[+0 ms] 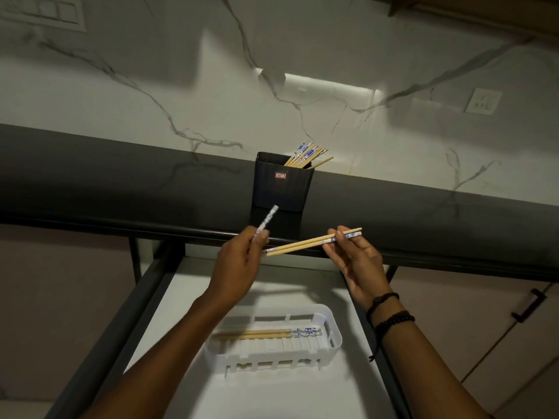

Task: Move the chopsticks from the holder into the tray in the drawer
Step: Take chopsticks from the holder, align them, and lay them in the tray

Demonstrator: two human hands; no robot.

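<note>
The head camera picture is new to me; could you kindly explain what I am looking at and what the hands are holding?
There is no machine here. A person wears one camera on the head, which looks down at their own bare hands. The left hand pinches a blue-patterned chopstick, and the right hand holds a pair of chopsticks. On the dark counter stands a black holder with more chopsticks leaning inside. Below it, an open drawer contains a white tray, where a few chopsticks already lie.
</note>
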